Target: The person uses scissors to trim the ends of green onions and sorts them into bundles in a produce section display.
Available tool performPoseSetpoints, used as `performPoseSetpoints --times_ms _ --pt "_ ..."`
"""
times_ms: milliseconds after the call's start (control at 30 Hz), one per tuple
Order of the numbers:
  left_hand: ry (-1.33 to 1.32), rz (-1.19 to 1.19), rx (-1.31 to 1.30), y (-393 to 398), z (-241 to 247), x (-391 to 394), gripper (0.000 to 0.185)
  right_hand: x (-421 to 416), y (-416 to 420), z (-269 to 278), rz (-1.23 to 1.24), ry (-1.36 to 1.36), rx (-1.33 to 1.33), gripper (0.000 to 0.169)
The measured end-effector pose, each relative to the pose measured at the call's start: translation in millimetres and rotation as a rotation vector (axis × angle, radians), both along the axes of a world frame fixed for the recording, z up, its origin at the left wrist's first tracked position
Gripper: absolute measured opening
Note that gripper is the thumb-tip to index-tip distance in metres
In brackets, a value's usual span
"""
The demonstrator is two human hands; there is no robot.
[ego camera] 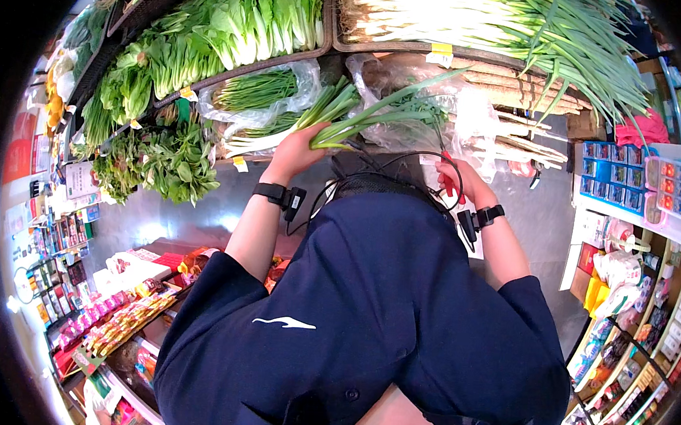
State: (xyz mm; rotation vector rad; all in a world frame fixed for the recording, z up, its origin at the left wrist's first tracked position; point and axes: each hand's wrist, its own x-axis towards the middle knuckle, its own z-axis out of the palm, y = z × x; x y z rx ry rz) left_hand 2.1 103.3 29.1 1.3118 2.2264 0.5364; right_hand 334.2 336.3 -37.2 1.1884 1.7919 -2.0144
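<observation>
My left hand (299, 150) is closed around several green onion stalks (374, 122), whose long green leaves reach up and to the right. Pale stems stick out on the other side of the fist. In my right hand (470, 182) is a red-handled cutting tool (448, 184) that looks like scissors. Its dark, thin tip points away from me towards the leaves; I cannot tell whether it touches them. Just beyond my left hand, bunches of thin green stalks (257, 90) lie in a clear plastic bag (306, 86). Another clear bag (373, 130) lies behind the held leaves.
Crates of leafy greens (258, 23) and leeks (535, 26) rise ahead. Long brown roots (514, 86) and pale ones (529, 141) lie at the right. Black cables (401, 155) loop between my wrists. Packed shelves (627, 354) stand right, packaged snacks (133, 317) left behind me.
</observation>
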Motion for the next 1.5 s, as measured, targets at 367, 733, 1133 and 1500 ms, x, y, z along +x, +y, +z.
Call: performPoseSetpoints --times_ms 367,733,1133,1500 --pt "0.001 -0.052 -0.054 25 11 13 0.058 -15 -1 5 -0.207 0.040 0.024 0.038" --pt "0.011 -0.068 -0.045 39 4 8 0.062 -5 -6 10 -0.066 0.097 0.035 0.036" --pt "0.000 -0.057 -0.044 42 -3 8 0.062 -13 -1 13 -0.102 -0.001 0.057 0.043" --pt "-0.002 -0.076 -0.014 38 -6 9 0.062 -19 1 8 0.022 0.024 0.057 0.043"
